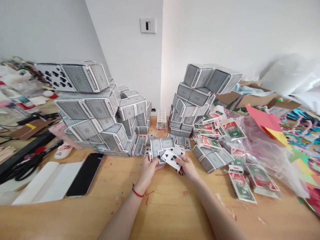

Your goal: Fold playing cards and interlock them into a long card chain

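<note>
My left hand (149,166) is closed on a piece folded from grey-backed playing cards (156,147), held low over the table. In my right hand (186,165) a face-up club playing card (171,159) is pinched between thumb and fingers, its left end against the folded piece. Loose playing cards (179,149) lie just behind my hands, some face up. On the left rises a stepped stack of card blocks (97,108). A second card-block stack (192,96) stands to the right, and a separate card block (212,158) rests in front of it.
Several card boxes (242,186) and crumpled clear plastic (272,160) cover the right side. A cardboard box (250,100) stands behind them. On the left lie a black phone (85,175), white paper (47,183), scissors (35,163) and a computer mouse (63,150). A wall closes off the back.
</note>
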A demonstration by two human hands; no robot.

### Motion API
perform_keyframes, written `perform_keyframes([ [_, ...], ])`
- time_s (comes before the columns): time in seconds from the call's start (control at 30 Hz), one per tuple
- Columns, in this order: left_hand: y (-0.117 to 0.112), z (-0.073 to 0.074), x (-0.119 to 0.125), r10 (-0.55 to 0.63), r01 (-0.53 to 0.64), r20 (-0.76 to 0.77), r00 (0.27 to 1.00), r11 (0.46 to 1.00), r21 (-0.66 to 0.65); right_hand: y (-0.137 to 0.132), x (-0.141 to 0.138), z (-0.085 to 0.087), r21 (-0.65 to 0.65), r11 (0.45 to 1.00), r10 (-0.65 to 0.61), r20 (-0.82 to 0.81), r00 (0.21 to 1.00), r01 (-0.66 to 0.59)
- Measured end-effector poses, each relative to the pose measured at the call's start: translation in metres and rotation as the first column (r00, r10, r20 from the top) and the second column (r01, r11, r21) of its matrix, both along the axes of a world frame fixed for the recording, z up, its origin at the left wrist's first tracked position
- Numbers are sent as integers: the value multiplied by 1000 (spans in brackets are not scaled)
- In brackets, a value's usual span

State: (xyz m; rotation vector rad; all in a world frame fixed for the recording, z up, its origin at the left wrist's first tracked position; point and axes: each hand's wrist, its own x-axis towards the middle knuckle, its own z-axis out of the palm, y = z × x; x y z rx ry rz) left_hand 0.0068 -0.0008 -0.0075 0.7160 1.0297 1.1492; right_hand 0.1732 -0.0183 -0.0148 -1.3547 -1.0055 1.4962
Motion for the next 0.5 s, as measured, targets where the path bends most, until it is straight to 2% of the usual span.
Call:
perform_keyframes([
  [0.5, 1, -2, 0, -2, 2, 5, 1000, 1000, 7, 0, 0, -1, -14, 1000, -16, 18, 1000, 17],
])
